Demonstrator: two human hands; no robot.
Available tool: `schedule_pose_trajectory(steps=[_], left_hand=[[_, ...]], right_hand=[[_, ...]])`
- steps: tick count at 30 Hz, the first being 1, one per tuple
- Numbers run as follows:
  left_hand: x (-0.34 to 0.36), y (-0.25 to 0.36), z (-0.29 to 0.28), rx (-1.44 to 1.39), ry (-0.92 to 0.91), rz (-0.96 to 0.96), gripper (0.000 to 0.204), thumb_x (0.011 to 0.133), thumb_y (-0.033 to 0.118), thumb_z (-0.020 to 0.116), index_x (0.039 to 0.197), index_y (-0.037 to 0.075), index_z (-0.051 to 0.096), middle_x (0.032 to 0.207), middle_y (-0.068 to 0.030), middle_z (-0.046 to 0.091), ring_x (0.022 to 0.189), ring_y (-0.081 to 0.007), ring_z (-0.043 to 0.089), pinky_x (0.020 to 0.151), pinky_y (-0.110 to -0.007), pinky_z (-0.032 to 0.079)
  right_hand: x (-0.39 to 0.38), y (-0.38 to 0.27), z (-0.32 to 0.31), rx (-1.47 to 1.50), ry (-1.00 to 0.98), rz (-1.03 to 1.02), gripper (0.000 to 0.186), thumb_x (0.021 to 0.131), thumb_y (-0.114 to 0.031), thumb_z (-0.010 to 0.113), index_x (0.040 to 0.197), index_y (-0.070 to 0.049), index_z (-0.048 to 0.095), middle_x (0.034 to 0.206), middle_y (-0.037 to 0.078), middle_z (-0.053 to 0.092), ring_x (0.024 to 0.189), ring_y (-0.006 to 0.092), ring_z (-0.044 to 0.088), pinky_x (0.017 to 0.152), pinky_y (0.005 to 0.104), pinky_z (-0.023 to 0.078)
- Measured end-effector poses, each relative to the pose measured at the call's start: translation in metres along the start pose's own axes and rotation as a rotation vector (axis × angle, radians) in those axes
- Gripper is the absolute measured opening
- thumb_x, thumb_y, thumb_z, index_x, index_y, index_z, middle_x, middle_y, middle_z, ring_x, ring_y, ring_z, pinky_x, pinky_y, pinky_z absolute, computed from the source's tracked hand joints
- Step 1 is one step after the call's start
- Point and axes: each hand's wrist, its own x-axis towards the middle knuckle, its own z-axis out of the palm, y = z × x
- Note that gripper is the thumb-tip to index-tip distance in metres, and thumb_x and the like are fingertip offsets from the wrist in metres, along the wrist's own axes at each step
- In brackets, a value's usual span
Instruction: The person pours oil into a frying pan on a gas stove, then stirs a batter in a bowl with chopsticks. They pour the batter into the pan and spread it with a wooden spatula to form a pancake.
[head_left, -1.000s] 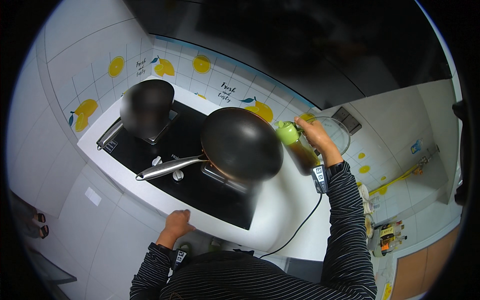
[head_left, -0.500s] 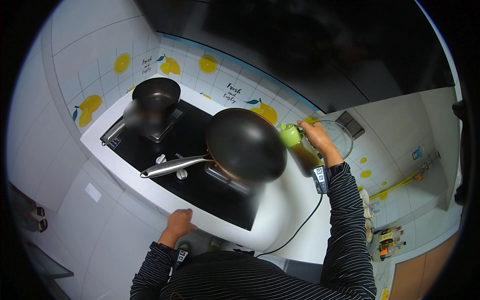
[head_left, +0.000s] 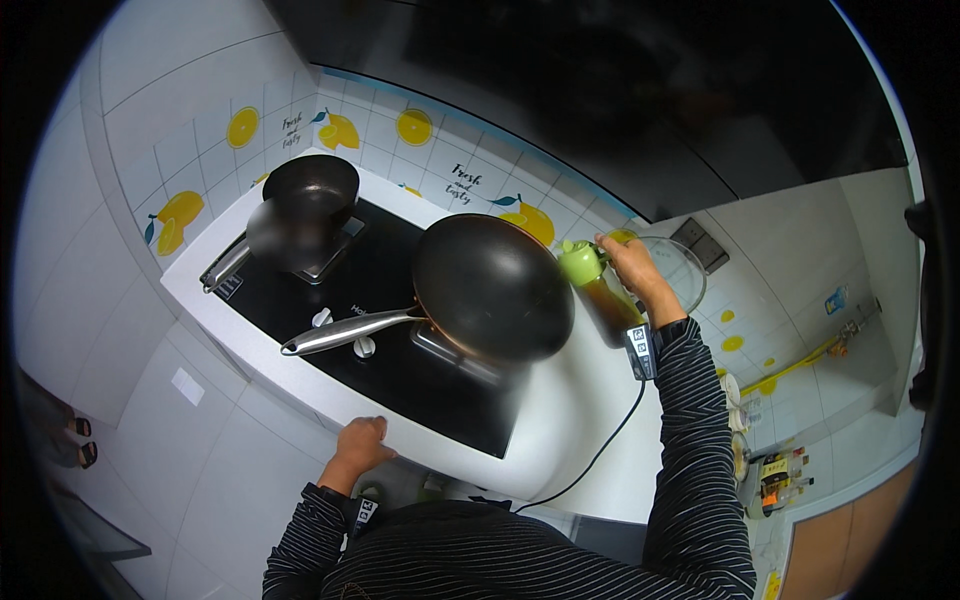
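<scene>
My right hand [head_left: 633, 264] grips a green-topped bottle [head_left: 608, 300] of amber liquid near its top. The bottle leans toward the rim of a large black frying pan [head_left: 490, 282]. That pan sits on the black glass hob [head_left: 438, 420], its steel handle [head_left: 350, 330] pointing left. My left hand [head_left: 362, 447] rests on the white counter's front edge [head_left: 300, 392], holding nothing, fingers loosely bent and thumb apart. A smaller dark pan [head_left: 312, 185], partly blurred, is at the hob's left end.
Behind the bottle is a glass lid [head_left: 680, 265]. A tiled splashback [head_left: 380, 130] lies below a dark glossy panel [head_left: 600, 90]. Several bottles [head_left: 780, 480] stand at the right. A cable [head_left: 610, 445] crosses the counter. Another person's sandalled feet [head_left: 85, 440] show at left.
The view has shifted slightly, moving the pans a little rightward in the picture. My hands and the leaning bottle are in nearly the same places.
</scene>
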Motion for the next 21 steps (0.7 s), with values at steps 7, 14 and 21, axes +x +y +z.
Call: schedule_pose_trajectory(steps=[7, 14, 21], left_hand=[[0.0, 0.0, -0.001, 0.011, -0.008, -0.007, 0.039, 0.058, 0.029, 0.079, 0.07, 0.007, 0.049, 0.071, -0.0127, 0.059, 0.074, -0.0319, 0.058, 0.062, -0.04, 0.046], [0.0, 0.004, -0.005, 0.019, -0.084, -0.055, 0.037, 0.06, 0.028, 0.078, 0.076, 0.007, 0.053, 0.078, -0.0121, 0.06, 0.083, -0.0309, 0.058, 0.068, -0.041, 0.048], [-0.001, 0.006, -0.007, 0.02, -0.088, -0.049, 0.037, 0.06, 0.029, 0.078, 0.076, 0.007, 0.052, 0.079, -0.0119, 0.06, 0.083, -0.0311, 0.058, 0.069, -0.041, 0.048]], right_hand=[[-0.002, -0.007, -0.004, 0.005, -0.035, -0.003, 0.063, 0.073, -0.048, 0.056, 0.079, 0.014, 0.061, 0.076, 0.028, 0.061, 0.073, 0.0347, 0.061, 0.07, 0.0385, 0.046], [0.003, -0.015, 0.0, 0.066, 0.029, -0.078, 0.043, 0.079, -0.036, 0.056, 0.072, 0.007, 0.059, 0.057, 0.005, 0.05, 0.045, 0.013, 0.042, 0.042, 0.0308, 0.032], [0.002, -0.021, 0.0, -0.031, -0.028, -0.076, 0.059, 0.073, -0.044, 0.054, 0.077, 0.014, 0.061, 0.071, 0.027, 0.06, 0.071, 0.034, 0.061, 0.07, 0.0377, 0.045]])
